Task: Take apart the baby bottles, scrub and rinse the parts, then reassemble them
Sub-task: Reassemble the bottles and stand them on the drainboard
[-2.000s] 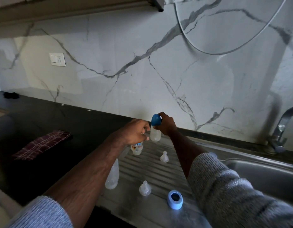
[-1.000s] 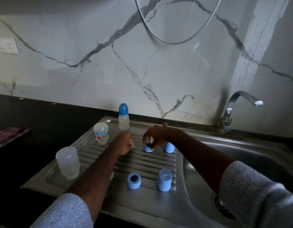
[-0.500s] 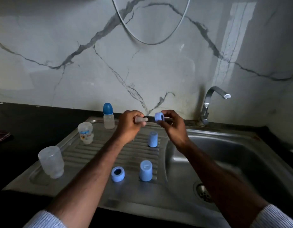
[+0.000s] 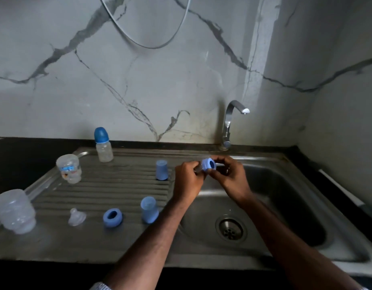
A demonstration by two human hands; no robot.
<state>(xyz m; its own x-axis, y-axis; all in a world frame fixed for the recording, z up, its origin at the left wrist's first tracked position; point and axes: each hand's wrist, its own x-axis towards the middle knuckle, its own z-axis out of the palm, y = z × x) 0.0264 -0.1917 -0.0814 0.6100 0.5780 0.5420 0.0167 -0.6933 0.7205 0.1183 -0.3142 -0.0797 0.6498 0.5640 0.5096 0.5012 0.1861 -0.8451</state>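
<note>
Just right of the frame's centre, above the near edge of the sink [image 4: 306, 206], a blue ring [image 4: 209, 164] is pinched in the fingers of the right hand [image 4: 231, 176], its opening turned toward the camera. The left hand [image 4: 188, 178] meets it from the left, fingers curled on something small and pale, likely a teat, though I cannot tell for sure. It looks like the teat is being seated in the ring, so reassembly seems under way. On the ribbed surface [image 4: 109, 185] to the left, one capped bottle [image 4: 103, 146] stands complete at the back. What remains lies apart: two clear bottles [image 4: 69, 168] [image 4: 13, 211] upside down at the left edge, a loose teat [image 4: 76, 216], a second ring [image 4: 112, 217], and two blue caps [image 4: 161, 170] [image 4: 149, 209]. The tap [image 4: 229, 124] at upper right shows no running water, so washing appears finished, with about three bottles left to put together.
</note>
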